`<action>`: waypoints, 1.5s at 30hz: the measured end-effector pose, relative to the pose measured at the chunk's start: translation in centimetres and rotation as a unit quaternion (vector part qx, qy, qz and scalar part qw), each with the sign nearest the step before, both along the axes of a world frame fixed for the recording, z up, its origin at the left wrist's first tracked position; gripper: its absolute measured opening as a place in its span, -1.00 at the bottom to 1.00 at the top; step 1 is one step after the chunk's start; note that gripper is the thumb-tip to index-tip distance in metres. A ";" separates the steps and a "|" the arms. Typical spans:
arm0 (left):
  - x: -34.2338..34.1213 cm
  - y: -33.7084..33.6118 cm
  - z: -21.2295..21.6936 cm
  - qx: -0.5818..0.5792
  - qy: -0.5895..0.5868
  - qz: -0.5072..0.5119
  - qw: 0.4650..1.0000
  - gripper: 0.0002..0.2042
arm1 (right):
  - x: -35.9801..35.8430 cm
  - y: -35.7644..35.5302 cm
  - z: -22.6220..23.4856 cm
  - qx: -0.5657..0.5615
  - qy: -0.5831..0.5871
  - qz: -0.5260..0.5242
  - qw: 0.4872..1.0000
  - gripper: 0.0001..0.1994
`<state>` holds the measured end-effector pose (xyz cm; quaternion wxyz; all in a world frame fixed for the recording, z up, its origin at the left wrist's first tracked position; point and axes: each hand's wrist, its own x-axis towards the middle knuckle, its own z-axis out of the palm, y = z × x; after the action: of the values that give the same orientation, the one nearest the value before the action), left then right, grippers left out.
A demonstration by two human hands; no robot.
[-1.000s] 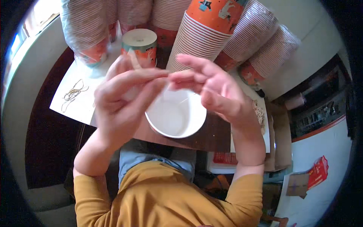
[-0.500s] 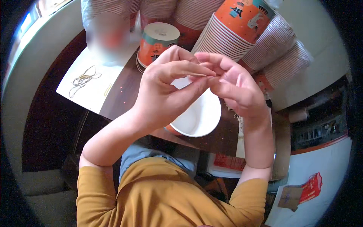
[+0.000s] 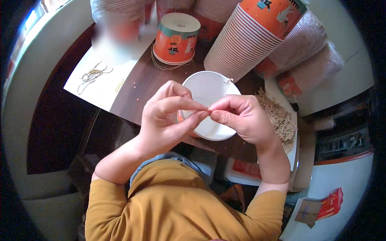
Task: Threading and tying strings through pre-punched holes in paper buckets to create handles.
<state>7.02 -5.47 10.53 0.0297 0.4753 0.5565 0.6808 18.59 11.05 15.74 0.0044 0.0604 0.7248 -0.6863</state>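
A paper bucket (image 3: 197, 86) with a white inside and an orange outside stands upright on the dark table in front of me. A pale cord (image 3: 228, 81) is knotted at its far right rim. Above the bucket's mouth, my left hand (image 3: 167, 114) pinches with thumb and index finger. My right hand (image 3: 245, 117) pinches too, and the fingertips of both meet. Between them is a thin tan cord, almost wholly covered by the fingers now. Beyond my left hand, an orange bucket (image 3: 175, 42) rests upside down, a cord looped about its lower rim.
A tall leaning stack of nested orange buckets (image 3: 245, 44) rises at the back. Plastic-wrapped stacks (image 3: 297, 44) lie behind it to the right. Tan cords (image 3: 278, 118) are heaped at the table's right end. Looped cords (image 3: 93, 76) lie on a white board (image 3: 108, 96) at left.
Both hands have come lower and nearer to me, over the bucket. My right hand's fingers, spread before, are drawn into a pinch. The cord that showed along my left fingers is now mostly hidden.
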 end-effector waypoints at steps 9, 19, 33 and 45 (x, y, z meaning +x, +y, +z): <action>1.3 -0.4 -1.8 -0.023 -0.016 0.028 0.999 -0.83 | -0.1 1.0 -1.4 -0.007 -0.022 0.056 0.998 -0.85; 1.6 -0.1 -1.9 -0.031 0.045 0.093 0.994 -0.82 | -0.2 -0.4 -2.0 -0.083 -0.025 0.025 0.996 -0.73; 1.4 -0.6 -1.9 -0.070 0.108 0.100 0.987 -0.79 | -0.1 0.3 -1.7 0.144 0.062 0.033 0.987 -0.92; -0.3 -2.5 -2.3 -0.166 0.420 0.045 0.891 -0.76 | 0.3 1.9 -2.9 0.296 -0.007 0.134 0.946 -0.90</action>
<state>6.70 -7.97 8.25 -0.1593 0.6798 0.6423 0.3161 18.91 12.94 12.83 0.0830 -0.0337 0.8967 -0.4335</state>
